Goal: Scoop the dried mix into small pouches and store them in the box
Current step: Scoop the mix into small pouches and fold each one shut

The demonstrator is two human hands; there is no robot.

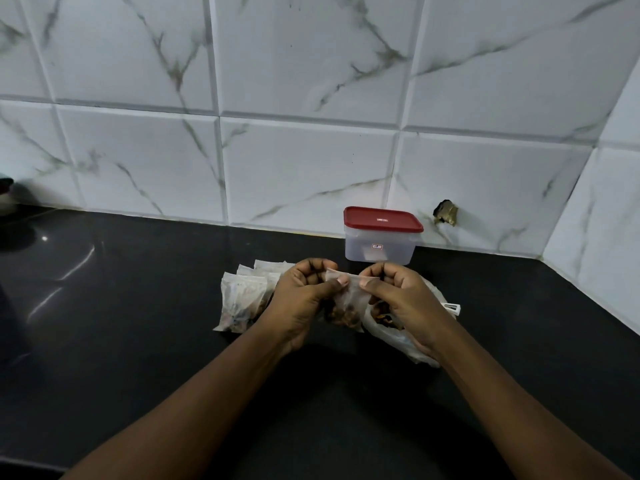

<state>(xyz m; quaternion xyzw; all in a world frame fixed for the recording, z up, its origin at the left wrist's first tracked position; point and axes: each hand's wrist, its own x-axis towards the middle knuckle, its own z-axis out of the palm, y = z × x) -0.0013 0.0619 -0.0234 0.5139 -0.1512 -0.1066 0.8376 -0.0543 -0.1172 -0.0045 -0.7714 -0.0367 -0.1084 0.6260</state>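
Note:
A small clear pouch [349, 299] with brown dried mix in its bottom hangs between my hands above the black counter. My left hand [304, 292] pinches its top edge on the left, and my right hand [398, 292] pinches the same edge on the right. Several filled pouches [242, 303] lie in a pile just left of my left hand. Under my right hand lies a larger clear bag [394, 332] with dried mix in it, partly hidden. The clear box [381, 247] with a red lid [382, 219] stands closed behind my hands, against the wall.
A white plastic piece [453, 308] lies at the right of the big bag. The marble-tiled wall [311, 168] runs along the back and turns forward at the right. A hole [445, 212] breaks the tile right of the box. A dark object [7, 195] sits far left.

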